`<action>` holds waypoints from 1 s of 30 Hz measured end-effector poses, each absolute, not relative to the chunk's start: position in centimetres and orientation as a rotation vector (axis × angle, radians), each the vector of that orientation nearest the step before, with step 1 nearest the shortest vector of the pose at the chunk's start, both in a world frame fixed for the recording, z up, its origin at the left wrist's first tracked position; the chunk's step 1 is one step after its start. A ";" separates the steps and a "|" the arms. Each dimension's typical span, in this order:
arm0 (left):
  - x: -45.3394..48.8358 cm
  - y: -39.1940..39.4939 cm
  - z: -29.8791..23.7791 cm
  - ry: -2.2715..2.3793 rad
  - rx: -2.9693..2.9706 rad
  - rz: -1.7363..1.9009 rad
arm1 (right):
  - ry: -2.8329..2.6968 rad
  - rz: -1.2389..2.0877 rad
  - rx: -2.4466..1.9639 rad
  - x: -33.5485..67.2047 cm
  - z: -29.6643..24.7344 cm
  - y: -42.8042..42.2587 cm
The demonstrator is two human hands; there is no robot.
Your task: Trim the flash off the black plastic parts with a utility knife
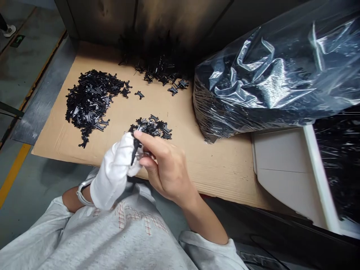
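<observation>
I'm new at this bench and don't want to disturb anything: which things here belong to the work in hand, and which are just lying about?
Part of the work: left hand in a white glove; bare right hand; black plastic part pinched between them; small pile of black plastic parts; larger pile of black plastic parts.

Just lying about: bulging clear plastic bag; white panel.

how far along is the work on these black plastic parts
Possibly done: the large pile and the scattered batch on the cardboard sheet, though nothing proves it. In hand: one black plastic part, between the white-gloved left hand and bare right hand. Possibly left: the small pile and the bulging clear plastic bag.
</observation>
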State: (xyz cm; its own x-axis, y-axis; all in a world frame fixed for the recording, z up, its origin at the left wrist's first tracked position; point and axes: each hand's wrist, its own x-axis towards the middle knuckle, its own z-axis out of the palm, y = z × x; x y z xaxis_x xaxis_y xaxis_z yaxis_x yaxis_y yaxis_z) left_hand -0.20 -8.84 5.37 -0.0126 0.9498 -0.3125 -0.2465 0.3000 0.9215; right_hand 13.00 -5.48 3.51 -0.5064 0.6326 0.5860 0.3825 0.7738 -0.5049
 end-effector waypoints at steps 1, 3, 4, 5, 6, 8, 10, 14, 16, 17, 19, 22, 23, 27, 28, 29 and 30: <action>-0.2 -8.8 5.5 1.193 0.845 1.140 | -2.164 0.376 -0.758 13.0 3.6 -5.5; -0.2 -8.9 5.5 1.182 0.925 1.151 | -2.169 0.332 -0.755 12.9 3.7 -5.5; -0.3 -9.0 5.4 1.188 0.923 1.150 | -2.173 0.318 -0.754 12.9 3.8 -5.5; -0.3 -9.1 5.3 1.191 0.913 1.150 | -2.178 0.311 -0.755 12.8 3.8 -5.5; -0.4 -9.2 5.1 1.194 0.898 1.153 | -2.183 0.309 -0.758 12.8 3.9 -5.5; -0.6 -9.4 4.7 1.207 0.866 1.184 | -2.186 0.323 -0.761 12.8 4.0 -5.6; -0.7 -9.5 4.5 1.217 0.824 1.218 | -2.184 0.350 -0.757 12.8 4.0 -5.6; -0.7 -9.6 4.5 1.178 0.758 1.237 | -2.175 0.354 -0.745 12.9 4.0 -5.6; -0.7 -9.6 4.5 1.153 0.753 1.244 | -2.173 0.339 -0.746 12.9 4.0 -5.6; -0.7 -9.7 4.5 1.150 0.749 1.254 | -2.177 0.331 -0.750 12.9 4.0 -5.6; -0.6 -9.7 4.3 1.147 0.737 1.277 | -2.191 0.333 -0.745 13.0 3.9 -5.5; -0.4 -9.7 4.4 1.174 0.736 1.246 | -2.182 0.408 -0.711 13.2 3.8 -5.3; -0.4 -9.6 4.5 1.188 0.742 1.221 | -2.173 0.435 -0.704 13.2 3.8 -5.3; -0.1 -9.3 5.4 1.197 0.768 1.139 | -2.164 0.432 -0.705 13.3 3.7 -5.3; -0.1 -9.2 5.5 1.209 0.779 1.145 | -2.165 0.419 -0.707 13.2 3.7 -5.3; -0.1 -9.1 5.7 1.236 0.798 1.159 | -2.165 0.408 -0.710 13.2 3.7 -5.3; -0.1 -9.1 5.8 1.274 0.823 1.180 | -2.163 0.402 -0.712 13.1 3.7 -5.3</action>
State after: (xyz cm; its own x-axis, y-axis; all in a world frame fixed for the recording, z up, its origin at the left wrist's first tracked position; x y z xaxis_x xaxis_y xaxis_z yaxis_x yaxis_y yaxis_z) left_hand -0.15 -9.09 5.80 -0.0974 0.9583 -0.2687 -0.1950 0.2464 0.9494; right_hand 13.13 -5.33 3.66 -0.5165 0.6109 0.6000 0.3547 0.7904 -0.4994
